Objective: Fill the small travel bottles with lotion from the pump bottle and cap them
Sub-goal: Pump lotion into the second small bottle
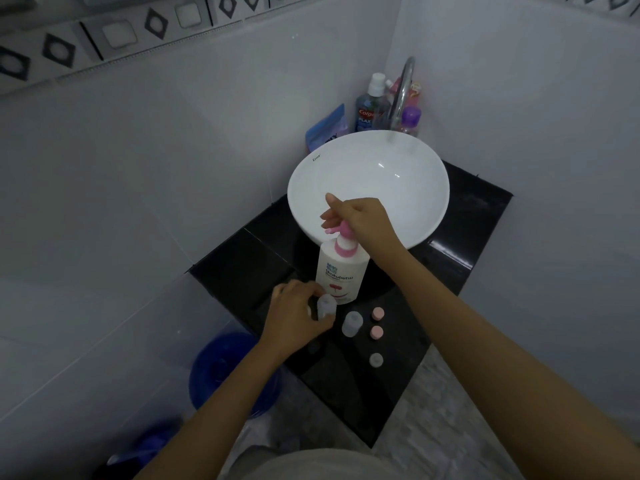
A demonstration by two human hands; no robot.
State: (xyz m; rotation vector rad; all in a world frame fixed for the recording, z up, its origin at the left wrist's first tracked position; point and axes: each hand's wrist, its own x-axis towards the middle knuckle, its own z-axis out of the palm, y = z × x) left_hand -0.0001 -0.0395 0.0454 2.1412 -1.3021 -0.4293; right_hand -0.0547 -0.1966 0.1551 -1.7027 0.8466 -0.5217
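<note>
Right now our right hand (pixel 365 220) sits on the pink pump head (pixel 341 232) of the Shokubutsu pump bottle (pixel 341 273), fingers partly spread, seemingly pressing. Our left hand (pixel 298 315) has fingers clamped on a clear travel bottle (pixel 327 304) at the pump bottle's near-left base. A second travel bottle (pixel 352 323) stands uncapped to the right on the black tabletop (pixel 450 237), near two pink caps (pixel 377 314) and a grey cap (pixel 376 359). Risk: the held bottle looks low beneath the nozzle, so lotion may miss its narrow mouth.
</note>
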